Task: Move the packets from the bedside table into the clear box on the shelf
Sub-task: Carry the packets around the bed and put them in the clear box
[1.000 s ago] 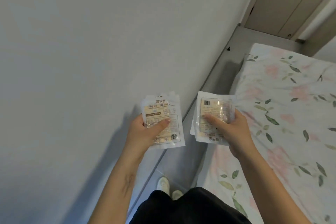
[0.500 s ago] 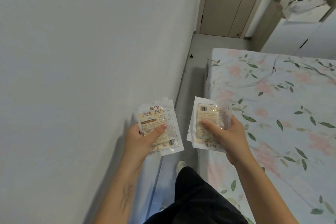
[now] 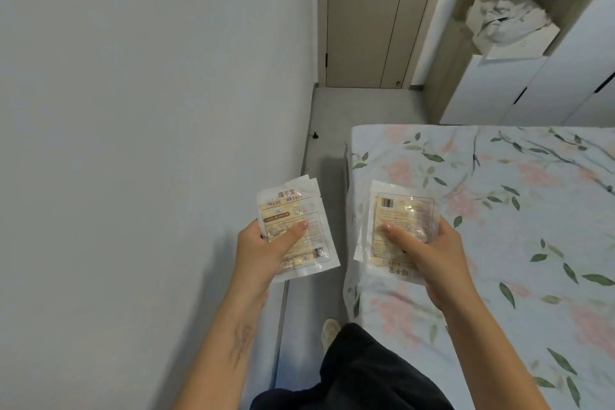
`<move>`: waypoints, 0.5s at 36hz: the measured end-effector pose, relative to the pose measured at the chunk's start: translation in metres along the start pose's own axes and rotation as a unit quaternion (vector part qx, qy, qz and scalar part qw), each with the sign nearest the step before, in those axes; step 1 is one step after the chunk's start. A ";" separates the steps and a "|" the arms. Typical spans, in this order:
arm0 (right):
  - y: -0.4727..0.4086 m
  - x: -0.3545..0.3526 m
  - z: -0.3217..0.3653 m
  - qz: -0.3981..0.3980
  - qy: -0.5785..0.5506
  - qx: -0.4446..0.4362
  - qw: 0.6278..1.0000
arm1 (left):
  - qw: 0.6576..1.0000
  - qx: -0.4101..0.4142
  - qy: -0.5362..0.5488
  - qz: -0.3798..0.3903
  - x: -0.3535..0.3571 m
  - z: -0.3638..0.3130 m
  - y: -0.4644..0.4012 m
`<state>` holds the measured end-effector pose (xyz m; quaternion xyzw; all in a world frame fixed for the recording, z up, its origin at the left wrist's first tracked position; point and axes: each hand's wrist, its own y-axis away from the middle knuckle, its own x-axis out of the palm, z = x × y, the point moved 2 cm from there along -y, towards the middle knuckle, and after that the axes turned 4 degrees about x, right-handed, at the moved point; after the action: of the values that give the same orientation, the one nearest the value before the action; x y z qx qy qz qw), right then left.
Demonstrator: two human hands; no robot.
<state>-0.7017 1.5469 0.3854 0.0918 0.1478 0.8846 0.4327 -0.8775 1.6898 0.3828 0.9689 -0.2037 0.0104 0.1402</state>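
Head view: our left hand (image 3: 263,253) pinches a stack of hand-warmer packets (image 3: 298,230), thumb pressed on top; our right hand (image 3: 429,253) pinches another packet stack (image 3: 399,226) beside the bed (image 3: 499,210). Pickup looks done; clear box unseen, delivery remains

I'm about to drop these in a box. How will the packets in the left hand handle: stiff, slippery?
The packets are probably light and fairly flat: the left hand holds several under one thumb. Their glossy film looks slippery, so the fanned stack may slide apart. Corners hold straight, so likely semi-stiff.
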 end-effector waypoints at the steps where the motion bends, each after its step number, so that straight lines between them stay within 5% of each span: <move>1: -0.018 -0.003 0.012 -0.003 0.000 -0.004 1.000 | 1.000 0.001 0.001 0.004 0.013 -0.008 -0.017; 18: -0.251 -0.006 0.128 -0.053 -0.035 -0.045 0.997 | 0.996 0.043 -0.041 0.070 0.130 -0.094 -0.258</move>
<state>-0.4755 1.7110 0.4195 0.0949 0.0971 0.8622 0.4880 -0.6521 1.8909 0.4139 0.9570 -0.2761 -0.0109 0.0885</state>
